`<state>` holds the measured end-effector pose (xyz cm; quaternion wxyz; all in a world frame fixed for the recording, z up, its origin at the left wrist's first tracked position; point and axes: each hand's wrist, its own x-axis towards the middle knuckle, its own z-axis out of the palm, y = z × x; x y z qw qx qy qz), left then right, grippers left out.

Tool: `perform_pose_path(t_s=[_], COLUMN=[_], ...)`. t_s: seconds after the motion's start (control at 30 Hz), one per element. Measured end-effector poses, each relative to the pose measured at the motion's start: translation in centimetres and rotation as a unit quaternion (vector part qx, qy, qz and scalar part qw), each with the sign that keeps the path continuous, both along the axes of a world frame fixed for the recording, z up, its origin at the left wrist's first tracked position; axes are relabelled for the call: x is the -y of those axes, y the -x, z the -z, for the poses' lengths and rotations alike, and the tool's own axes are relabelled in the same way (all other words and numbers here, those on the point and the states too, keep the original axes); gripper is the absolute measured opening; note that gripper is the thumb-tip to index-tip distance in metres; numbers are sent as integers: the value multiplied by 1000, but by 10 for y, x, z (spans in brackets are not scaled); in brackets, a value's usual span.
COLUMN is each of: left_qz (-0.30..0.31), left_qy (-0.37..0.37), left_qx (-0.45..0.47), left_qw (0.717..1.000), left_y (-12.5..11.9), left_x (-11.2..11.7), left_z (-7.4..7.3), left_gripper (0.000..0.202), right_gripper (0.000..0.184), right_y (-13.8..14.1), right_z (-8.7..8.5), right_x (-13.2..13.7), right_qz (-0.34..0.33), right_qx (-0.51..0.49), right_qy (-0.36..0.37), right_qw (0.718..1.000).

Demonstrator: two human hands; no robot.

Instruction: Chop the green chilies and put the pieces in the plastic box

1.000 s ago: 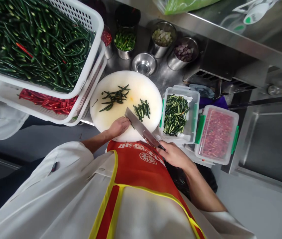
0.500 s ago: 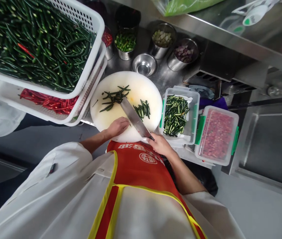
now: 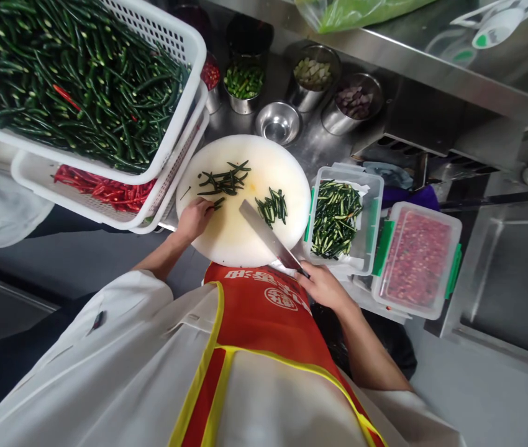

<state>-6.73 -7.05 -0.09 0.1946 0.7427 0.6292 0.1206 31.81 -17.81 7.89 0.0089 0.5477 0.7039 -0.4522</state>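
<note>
My right hand (image 3: pixel 324 285) is closed round the handle of a kitchen knife (image 3: pixel 268 237), whose broad blade lies slantwise over the round white cutting board (image 3: pixel 245 245). On the board's left edge, my left hand (image 3: pixel 194 220) has its fingers pinched at a green chili (image 3: pixel 218 203); the fingertips are partly hidden. Just beyond it, several whole or long green chilies (image 3: pixel 227 180) lie in a loose heap. To the right of the blade sits a pile of cut green chili pieces (image 3: pixel 272 206).
White baskets at left hold green chilies (image 3: pixel 82 87) and red chilies (image 3: pixel 105 189). Right of the board stand a plastic box of cut green chilies (image 3: pixel 336 217) and a lidded box of red contents (image 3: pixel 417 254). Behind are a steel bowl (image 3: pixel 277 123) and several steel pots (image 3: pixel 338 121).
My left hand has moved left from the board's front edge to the chilies at its left side. The knife has drawn back slightly toward me and right, away from the heap.
</note>
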Motion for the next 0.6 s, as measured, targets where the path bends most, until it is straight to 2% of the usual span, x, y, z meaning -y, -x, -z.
perform_pose_path(t_s=[0.13, 0.33, 0.47, 0.6], left_qz=[31, 73, 159, 266], left_qy=[-15, -40, -50, -71], left_qx=[-6, 22, 61, 85], left_qw=[999, 996, 984, 957], left_y=[-13, -19, -38, -68], left_x=[11, 19, 28, 32], left_z=[3, 15, 24, 23], left_gripper=[28, 27, 28, 32], right_gripper=[24, 24, 23, 22], right_y=[-4, 3, 5, 1], right_z=[4, 2, -4, -15], right_x=[-2, 4, 6, 6], right_qz=[68, 46, 45, 40], right_qx=[26, 0, -9, -26], right_qy=[6, 0, 3, 17], right_qw=[997, 999, 999, 999])
